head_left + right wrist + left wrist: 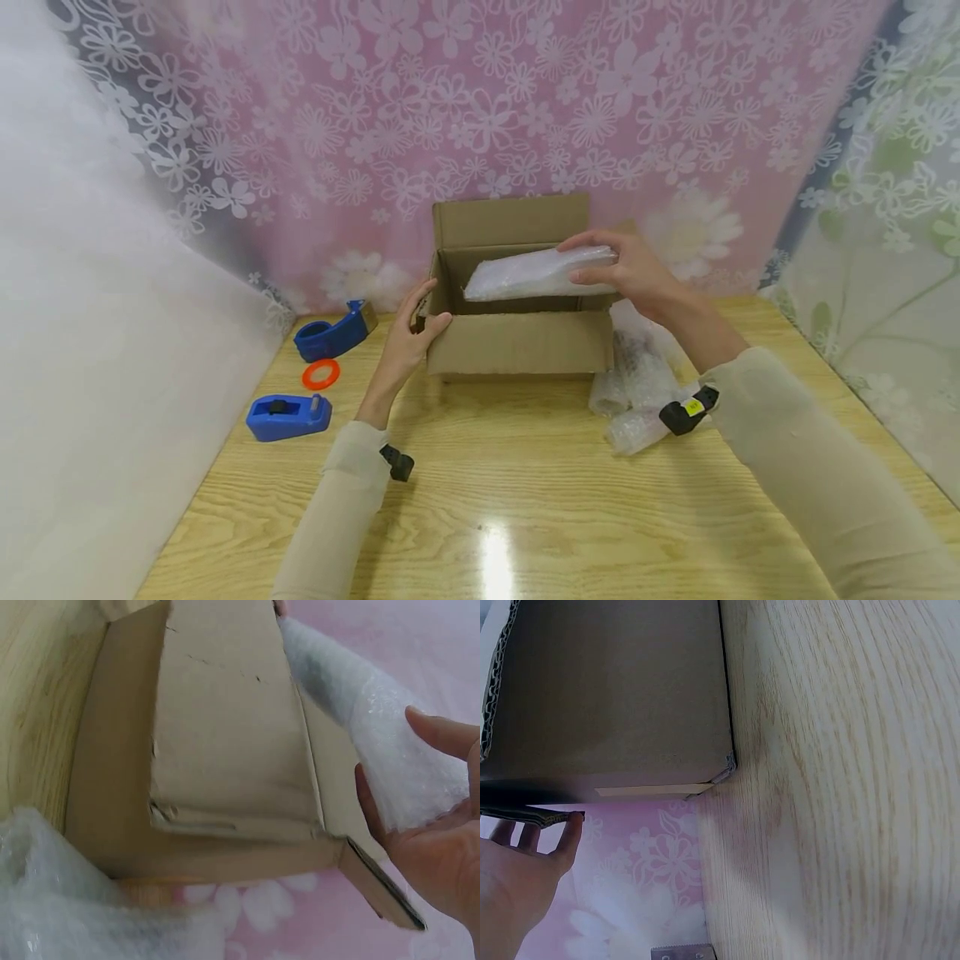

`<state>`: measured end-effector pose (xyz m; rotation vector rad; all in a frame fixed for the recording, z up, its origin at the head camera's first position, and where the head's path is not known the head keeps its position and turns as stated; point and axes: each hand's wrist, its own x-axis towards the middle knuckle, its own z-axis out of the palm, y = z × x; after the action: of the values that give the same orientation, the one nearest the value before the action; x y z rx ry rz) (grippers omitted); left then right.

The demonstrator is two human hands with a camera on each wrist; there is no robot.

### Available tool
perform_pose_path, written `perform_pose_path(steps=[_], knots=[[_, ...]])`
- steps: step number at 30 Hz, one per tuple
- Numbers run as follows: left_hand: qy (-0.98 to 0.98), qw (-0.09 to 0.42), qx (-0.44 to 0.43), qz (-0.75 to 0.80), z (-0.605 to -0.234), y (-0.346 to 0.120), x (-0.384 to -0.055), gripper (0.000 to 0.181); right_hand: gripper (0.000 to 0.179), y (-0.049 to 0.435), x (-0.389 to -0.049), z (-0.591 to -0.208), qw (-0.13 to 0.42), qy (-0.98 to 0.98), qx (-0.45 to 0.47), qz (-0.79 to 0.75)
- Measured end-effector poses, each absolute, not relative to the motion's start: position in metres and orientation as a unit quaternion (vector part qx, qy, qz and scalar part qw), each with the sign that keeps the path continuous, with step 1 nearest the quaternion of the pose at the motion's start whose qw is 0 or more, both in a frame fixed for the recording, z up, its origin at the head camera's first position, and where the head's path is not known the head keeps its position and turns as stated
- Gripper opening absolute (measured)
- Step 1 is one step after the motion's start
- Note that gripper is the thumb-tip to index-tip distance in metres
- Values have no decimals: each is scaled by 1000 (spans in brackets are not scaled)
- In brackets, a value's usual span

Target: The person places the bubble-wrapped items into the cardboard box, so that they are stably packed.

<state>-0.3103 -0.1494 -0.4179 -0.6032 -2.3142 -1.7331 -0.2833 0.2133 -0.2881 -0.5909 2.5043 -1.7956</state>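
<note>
Gripping a translucent bubble-wrap packet [536, 273] at its 3 o'clock end, the right hand [633, 275] is curling fingers around it over the open cardboard box [517, 342]; the left hand [411, 333] is pinching the box's 9 o'clock flap.

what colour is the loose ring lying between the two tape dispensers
The ring is orange-red, lying on the wooden table between the two blue tape dispensers. The head view shows it best.

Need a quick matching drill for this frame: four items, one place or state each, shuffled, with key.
Items:
1. box
2. bubble-wrap packet
3. orange ring
4. left hand

Places/states:
A. on the table between two blue tape dispensers
B. grips the box's left edge
C. open, flaps up
D. held by the right hand over the box opening

Pairs: 1-C, 2-D, 3-A, 4-B
</note>
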Motion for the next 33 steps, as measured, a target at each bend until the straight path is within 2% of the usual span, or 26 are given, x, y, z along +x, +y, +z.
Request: perform_pose_path(steps=[10,15,18,33], knots=[[-774,86,-201,-594,-420,-147,-309,66,41,192,-288,-301,42,826,-185,-531],[-772,85,-205,-596,-420,-147,-307,65,57,187,-291,-303,65,842,-200,-497],[-771,82,-203,-598,-419,-147,-307,66,61,186,-291,-303,67,855,-197,-474],[-767,64,-198,-607,-410,-148,-302,66,52,197,-288,-300,44,840,-200,-503]])
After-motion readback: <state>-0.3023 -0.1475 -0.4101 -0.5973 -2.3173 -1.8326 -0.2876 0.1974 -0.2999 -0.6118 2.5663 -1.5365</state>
